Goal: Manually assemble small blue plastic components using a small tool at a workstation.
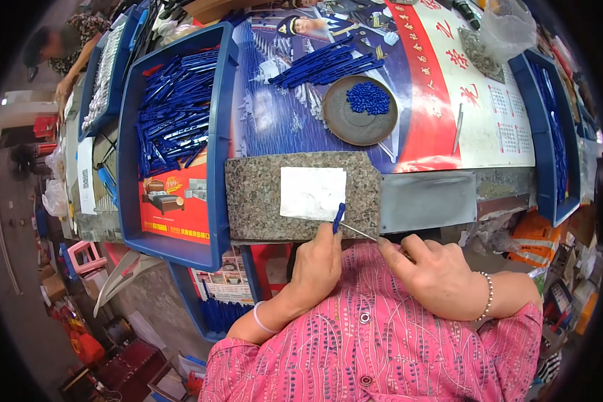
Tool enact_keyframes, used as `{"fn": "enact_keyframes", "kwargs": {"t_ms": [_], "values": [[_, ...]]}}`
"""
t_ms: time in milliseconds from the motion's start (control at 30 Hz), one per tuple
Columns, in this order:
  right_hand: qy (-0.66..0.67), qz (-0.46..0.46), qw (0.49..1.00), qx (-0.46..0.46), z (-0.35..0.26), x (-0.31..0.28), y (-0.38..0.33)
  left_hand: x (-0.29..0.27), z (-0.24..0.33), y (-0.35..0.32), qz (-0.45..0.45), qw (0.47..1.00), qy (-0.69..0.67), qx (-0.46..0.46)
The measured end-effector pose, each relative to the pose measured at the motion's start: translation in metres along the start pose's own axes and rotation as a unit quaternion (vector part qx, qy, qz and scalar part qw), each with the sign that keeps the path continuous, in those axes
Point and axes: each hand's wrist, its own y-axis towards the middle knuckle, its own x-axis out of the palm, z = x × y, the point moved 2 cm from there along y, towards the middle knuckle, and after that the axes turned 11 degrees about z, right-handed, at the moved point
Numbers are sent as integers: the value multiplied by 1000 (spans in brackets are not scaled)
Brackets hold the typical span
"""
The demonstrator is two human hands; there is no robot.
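Observation:
My left hand (318, 262) pinches a small blue plastic piece (339, 217) at the near edge of a speckled granite slab (254, 194). My right hand (432, 271) holds a thin metal rod (358, 232) whose tip meets the blue piece. A white paper square (311, 193) lies on the slab just beyond the piece. Farther back, a round brown dish (348, 124) holds a heap of small blue caps (368, 98), and a loose pile of blue pen barrels (328, 63) lies on the printed poster.
A large blue tray (218, 147) with many blue pen parts sits at left, another blue tray (559, 134) at right. A clear plastic bag (509, 27) lies at the far right. Another person (67, 47) works at the far left. Clutter fills the floor below.

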Motion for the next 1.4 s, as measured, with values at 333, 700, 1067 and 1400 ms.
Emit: {"fn": "enact_keyframes", "kwargs": {"t_ms": [333, 700, 1067, 1400], "values": [[237, -4, 970, 57, 26, -9, 10, 1, -9, -5, 15, 997, -64, -26], [86, 290, 934, 188, 112, 10, 31, -16, 4, 1, -159, 854, -425, -255], [-135, 324, 893, 281, 168, 5, 56, -24, 6, 1, -87, 915, -338, -202], [-142, 235, 932, 236, 215, 8, 64, -22, 8, 10, -88, 929, -306, -191]]}}
